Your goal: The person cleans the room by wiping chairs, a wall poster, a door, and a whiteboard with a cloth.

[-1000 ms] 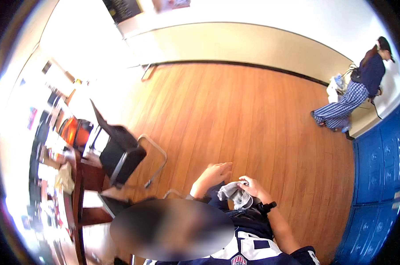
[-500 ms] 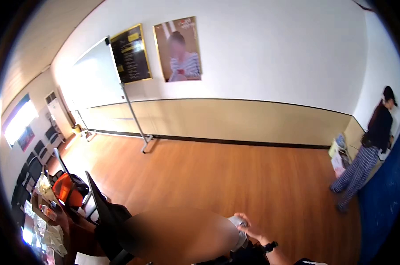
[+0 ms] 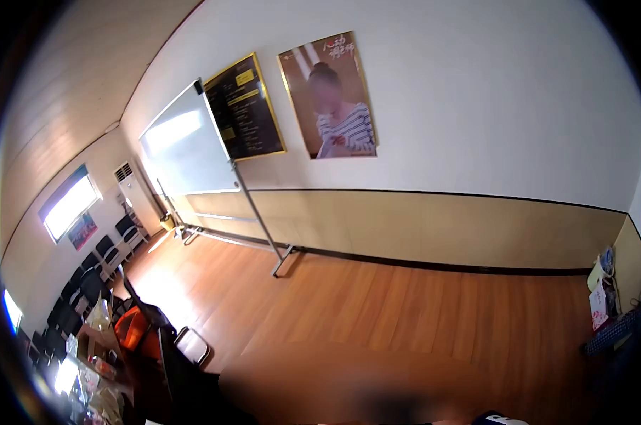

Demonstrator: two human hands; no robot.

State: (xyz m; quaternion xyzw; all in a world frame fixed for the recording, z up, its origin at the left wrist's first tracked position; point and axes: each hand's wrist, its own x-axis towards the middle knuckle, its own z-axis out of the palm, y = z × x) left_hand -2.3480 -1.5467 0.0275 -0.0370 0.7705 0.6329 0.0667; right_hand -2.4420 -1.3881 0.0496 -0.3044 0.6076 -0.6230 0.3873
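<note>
Neither my left hand nor my right hand shows in the head view. A wide blurred patch covers the bottom middle and hides what lies there. Left of this patch stands a dark chair back (image 3: 182, 375). Beyond it are an orange item (image 3: 131, 327) and a chair with a pale seat (image 3: 193, 346). Crumpled plastic bags (image 3: 108, 405) and other small items lie on a cluttered table at the lower left. A small dark-and-white shape (image 3: 500, 418), too cut off to name, touches the bottom edge.
A whiteboard (image 3: 186, 152) on a wheeled stand faces the room before the far wall, near a black framed board (image 3: 246, 110) and a poster (image 3: 331, 99). Black chairs (image 3: 108, 249) line the left. A bin (image 3: 600, 269), a paper bag (image 3: 599, 306) and a person's patterned trouser leg (image 3: 614, 334) are at right.
The view has swung, shifting the room's fixtures rightward and down. A hand with a dark wristband, on a greyish item at the bottom, has left view. The person at right is mostly out of frame.
</note>
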